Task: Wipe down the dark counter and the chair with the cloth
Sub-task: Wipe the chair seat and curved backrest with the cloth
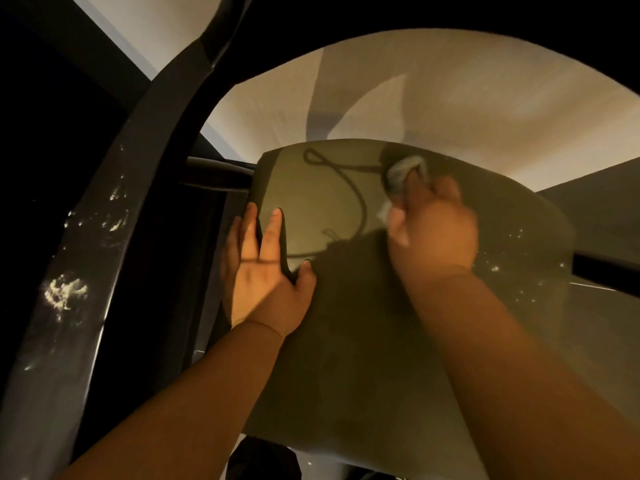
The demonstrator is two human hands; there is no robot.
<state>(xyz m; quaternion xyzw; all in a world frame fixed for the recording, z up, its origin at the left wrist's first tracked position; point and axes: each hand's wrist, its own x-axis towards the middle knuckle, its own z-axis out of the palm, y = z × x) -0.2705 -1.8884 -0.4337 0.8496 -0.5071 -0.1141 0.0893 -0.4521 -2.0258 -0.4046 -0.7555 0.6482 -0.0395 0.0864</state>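
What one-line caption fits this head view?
Right hand wipes the dark chair seat with a crumpled cloth while the left hand rests flat on it.

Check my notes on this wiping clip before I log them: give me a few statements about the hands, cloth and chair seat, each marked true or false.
1. The right hand holds the cloth. True.
2. The left hand holds a second cloth. False: it lies flat and open on the chair seat.
3. The cloth is near the seat's far edge. True.
4. Both hands are lifted off the seat. False: both are on it.
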